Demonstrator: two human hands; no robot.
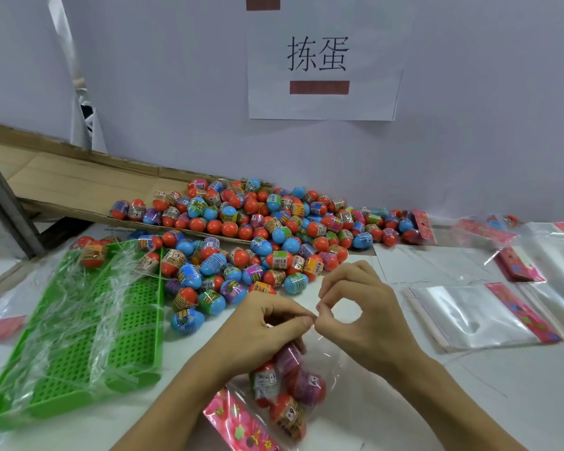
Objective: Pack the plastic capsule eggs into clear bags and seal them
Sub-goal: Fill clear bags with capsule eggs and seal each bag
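Note:
A clear bag (331, 362) with a pink flowered header (238, 421) lies in front of me, holding several capsule eggs (290, 388). My left hand (261, 333) pinches the bag's top edge between thumb and fingers. My right hand (362, 310) pinches the same edge right beside it, thumb and forefinger meeting in a ring. A large heap of red, blue and purple capsule eggs (261, 236) covers the table behind my hands.
A green perforated tray (79, 336) strewn with clear plastic strips sits at the left. Empty clear bags (476, 314) with pink headers lie at the right. A flattened cardboard box (79, 180) leans at the back left, against a wall bearing a paper sign (319, 60).

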